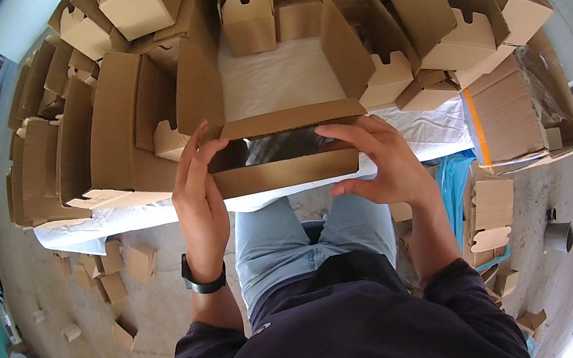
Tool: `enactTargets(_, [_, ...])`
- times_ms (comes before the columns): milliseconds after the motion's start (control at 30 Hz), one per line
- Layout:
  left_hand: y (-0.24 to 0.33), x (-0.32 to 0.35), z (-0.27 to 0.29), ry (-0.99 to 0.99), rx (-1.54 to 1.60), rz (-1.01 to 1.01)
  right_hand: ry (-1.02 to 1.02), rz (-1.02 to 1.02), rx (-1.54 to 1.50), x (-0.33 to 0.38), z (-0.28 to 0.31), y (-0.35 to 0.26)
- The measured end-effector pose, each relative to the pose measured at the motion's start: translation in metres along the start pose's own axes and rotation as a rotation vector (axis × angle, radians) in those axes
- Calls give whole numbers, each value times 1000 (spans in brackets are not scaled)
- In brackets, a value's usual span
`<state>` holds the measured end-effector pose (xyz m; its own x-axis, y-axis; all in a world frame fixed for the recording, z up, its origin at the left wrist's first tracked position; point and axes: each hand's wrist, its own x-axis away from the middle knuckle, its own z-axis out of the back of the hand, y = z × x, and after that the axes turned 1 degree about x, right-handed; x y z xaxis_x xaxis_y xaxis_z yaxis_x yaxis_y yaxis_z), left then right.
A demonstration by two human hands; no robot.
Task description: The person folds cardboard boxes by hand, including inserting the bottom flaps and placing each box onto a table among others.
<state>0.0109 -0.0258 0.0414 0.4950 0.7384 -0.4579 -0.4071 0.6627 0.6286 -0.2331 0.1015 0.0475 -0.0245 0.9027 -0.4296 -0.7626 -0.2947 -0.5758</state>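
Head view: brown corrugated cardboard box (283,156), half folded, sits at the near edge of the white-covered bench (277,81), dead centre. Left hand (199,202) presses its 9 o'clock side wall, fingers spread flat; right hand (383,162) clamps the 3 o'clock corner, thumb beneath. Judging: mid-fold, side walls going up. Next calls for tucking the front flap; finished boxes (247,21) stacked at 12

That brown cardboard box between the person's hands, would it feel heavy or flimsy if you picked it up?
Probably light: the cardboard box is thin folded card, open at the top. Its walls look likely to flex, since the left hand and right hand press on both ends. It would hardly roll, having flat sides and resting on the white-covered table.
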Motion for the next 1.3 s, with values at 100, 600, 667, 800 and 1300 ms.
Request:
enactTargets(100, [3,-4,1,2,44,3,-66,10,45,-10,4,-6])
enactTargets(600, [1,-3,-8,50,-42,-41,-104,-102,31,6,7,2])
enactTargets(667, [1,-3,-9,60,-52,-47,-165,-111,62,4,13,0])
enactTargets(800, [3,-4,-8,48,-90,-56,-65,-55,18,1,6,-3])
enactTargets(1300, [-4,4,-13,123,261,185,621,-15,91,41,-46,24])
